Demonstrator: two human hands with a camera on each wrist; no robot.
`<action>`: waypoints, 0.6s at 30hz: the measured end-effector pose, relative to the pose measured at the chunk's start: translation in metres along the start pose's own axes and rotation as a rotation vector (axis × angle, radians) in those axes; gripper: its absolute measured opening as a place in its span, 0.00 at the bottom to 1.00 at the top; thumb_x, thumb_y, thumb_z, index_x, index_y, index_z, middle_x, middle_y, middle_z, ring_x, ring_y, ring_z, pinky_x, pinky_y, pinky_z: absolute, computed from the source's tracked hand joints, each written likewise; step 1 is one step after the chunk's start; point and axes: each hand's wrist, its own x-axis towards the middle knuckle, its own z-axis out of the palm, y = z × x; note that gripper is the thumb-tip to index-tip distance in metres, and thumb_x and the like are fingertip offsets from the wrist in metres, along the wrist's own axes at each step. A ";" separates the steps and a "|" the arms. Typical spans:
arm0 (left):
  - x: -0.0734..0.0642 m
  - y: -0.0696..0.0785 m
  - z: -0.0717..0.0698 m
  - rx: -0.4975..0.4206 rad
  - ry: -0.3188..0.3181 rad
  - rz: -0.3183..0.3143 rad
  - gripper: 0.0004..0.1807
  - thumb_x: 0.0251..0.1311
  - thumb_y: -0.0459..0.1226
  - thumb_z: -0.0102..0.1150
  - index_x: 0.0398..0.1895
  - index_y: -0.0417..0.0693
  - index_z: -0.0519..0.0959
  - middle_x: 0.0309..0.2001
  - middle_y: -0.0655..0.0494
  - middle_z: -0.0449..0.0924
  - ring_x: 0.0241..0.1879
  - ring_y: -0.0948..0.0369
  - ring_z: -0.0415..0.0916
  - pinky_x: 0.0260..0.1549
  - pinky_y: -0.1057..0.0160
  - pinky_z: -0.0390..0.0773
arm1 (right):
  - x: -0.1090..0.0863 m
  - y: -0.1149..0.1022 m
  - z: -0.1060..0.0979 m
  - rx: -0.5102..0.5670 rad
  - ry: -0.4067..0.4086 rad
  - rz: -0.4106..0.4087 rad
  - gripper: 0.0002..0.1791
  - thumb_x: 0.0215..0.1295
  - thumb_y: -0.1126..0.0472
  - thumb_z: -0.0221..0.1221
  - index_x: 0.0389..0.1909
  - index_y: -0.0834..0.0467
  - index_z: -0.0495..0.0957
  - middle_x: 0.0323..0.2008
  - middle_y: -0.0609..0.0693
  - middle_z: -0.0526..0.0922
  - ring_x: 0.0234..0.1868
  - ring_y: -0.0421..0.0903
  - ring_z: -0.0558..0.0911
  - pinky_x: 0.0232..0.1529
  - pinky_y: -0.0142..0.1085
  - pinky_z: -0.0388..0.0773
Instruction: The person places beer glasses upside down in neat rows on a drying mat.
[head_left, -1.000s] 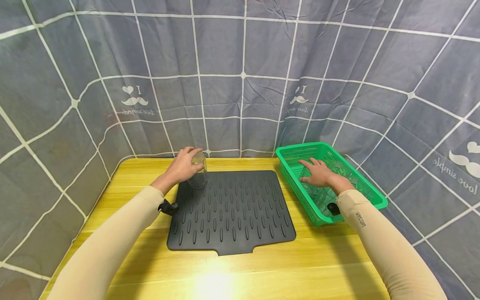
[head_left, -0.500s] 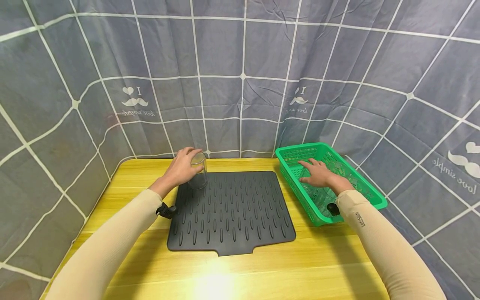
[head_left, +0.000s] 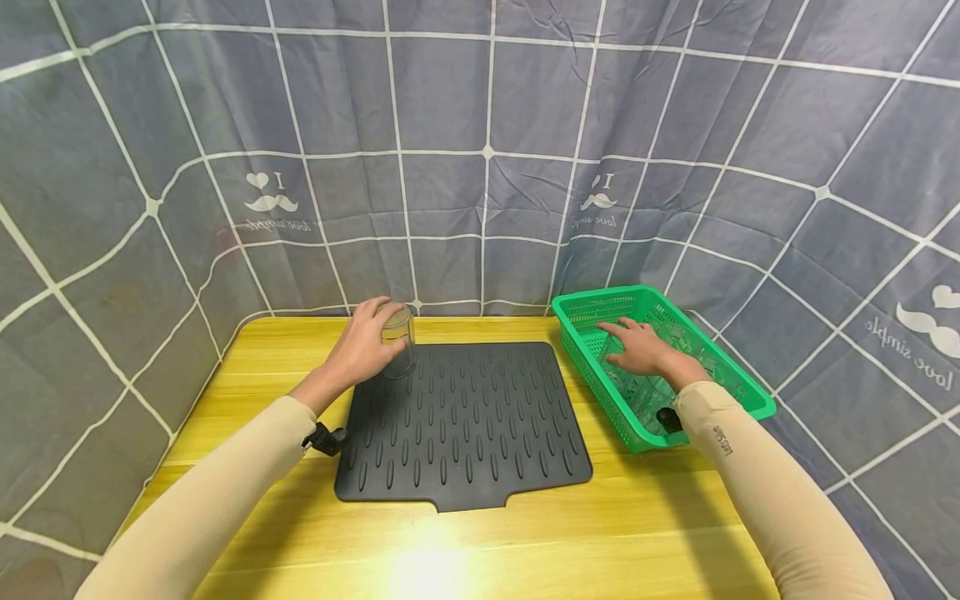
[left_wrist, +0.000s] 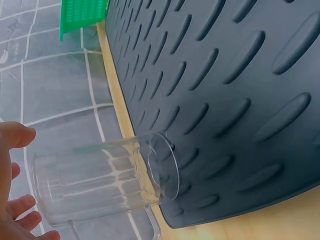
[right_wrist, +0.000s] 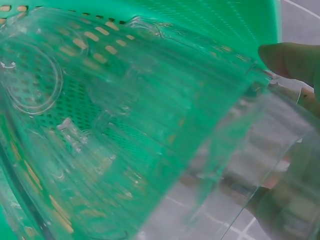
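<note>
My left hand (head_left: 367,343) is around the upper end of a clear glass mug (left_wrist: 110,180) at the back-left corner of the black ridged mat (head_left: 472,417). In the left wrist view its thumb and fingertips stand slightly apart from the mug. The mug stands upright in line, one round end on the mat, its handle at the side. My right hand (head_left: 637,346) reaches into the green basket (head_left: 600,392). There a clear ribbed glass (right_wrist: 165,135) lies between its thumb and fingers, which show through the glass.
Several more clear glasses (right_wrist: 32,75) lie in the basket, which stands on the wooden table (head_left: 315,533) to the right of the mat. A grey curtain (head_left: 442,192) with white grid lines hangs behind and along both sides.
My left hand has loosened and drawn back slightly from the mug, its wrist shifting left and toward me. The mug stays on the mat. My right hand has barely moved.
</note>
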 end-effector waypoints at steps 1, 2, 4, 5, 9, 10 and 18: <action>-0.002 0.001 0.000 -0.002 -0.001 0.004 0.33 0.64 0.43 0.65 0.72 0.48 0.69 0.74 0.39 0.58 0.75 0.40 0.52 0.67 0.33 0.61 | 0.000 0.001 0.001 -0.001 0.001 0.002 0.36 0.73 0.59 0.57 0.78 0.59 0.57 0.75 0.76 0.49 0.72 0.81 0.50 0.65 0.74 0.56; -0.003 0.001 0.000 0.000 -0.005 0.008 0.34 0.64 0.43 0.65 0.72 0.48 0.69 0.74 0.40 0.57 0.75 0.40 0.51 0.67 0.33 0.61 | 0.001 0.001 0.001 -0.001 0.001 0.004 0.35 0.73 0.59 0.57 0.78 0.59 0.57 0.75 0.75 0.49 0.72 0.81 0.50 0.65 0.74 0.56; -0.006 0.003 0.001 0.002 -0.011 0.017 0.34 0.65 0.44 0.65 0.73 0.48 0.68 0.75 0.40 0.57 0.75 0.40 0.51 0.67 0.33 0.61 | 0.001 0.002 0.002 -0.002 0.000 0.008 0.35 0.74 0.59 0.57 0.78 0.58 0.57 0.75 0.75 0.49 0.72 0.82 0.50 0.64 0.74 0.57; -0.008 0.003 0.001 -0.002 -0.015 0.020 0.34 0.65 0.44 0.65 0.73 0.48 0.67 0.75 0.40 0.56 0.75 0.39 0.50 0.67 0.32 0.61 | 0.002 0.003 0.002 -0.002 0.001 0.010 0.35 0.74 0.59 0.57 0.78 0.58 0.57 0.75 0.75 0.49 0.72 0.82 0.50 0.64 0.74 0.57; -0.016 0.007 0.002 -0.014 -0.017 0.039 0.35 0.65 0.43 0.65 0.74 0.48 0.67 0.76 0.40 0.55 0.76 0.39 0.49 0.66 0.32 0.61 | 0.002 0.004 0.003 -0.006 0.005 0.013 0.34 0.74 0.58 0.57 0.77 0.57 0.59 0.76 0.73 0.49 0.72 0.81 0.51 0.61 0.75 0.60; -0.018 0.008 0.002 -0.017 -0.015 0.045 0.35 0.65 0.43 0.65 0.74 0.48 0.67 0.76 0.40 0.55 0.76 0.39 0.48 0.66 0.32 0.61 | 0.002 0.004 0.003 -0.007 0.005 0.014 0.34 0.74 0.58 0.57 0.77 0.56 0.59 0.76 0.73 0.50 0.72 0.81 0.51 0.60 0.75 0.61; -0.034 0.015 0.006 -0.034 0.012 0.083 0.35 0.64 0.43 0.66 0.74 0.50 0.68 0.75 0.41 0.56 0.76 0.39 0.49 0.66 0.31 0.61 | 0.001 0.006 0.002 -0.016 0.028 0.002 0.33 0.73 0.58 0.58 0.76 0.56 0.63 0.76 0.72 0.52 0.71 0.82 0.51 0.59 0.75 0.62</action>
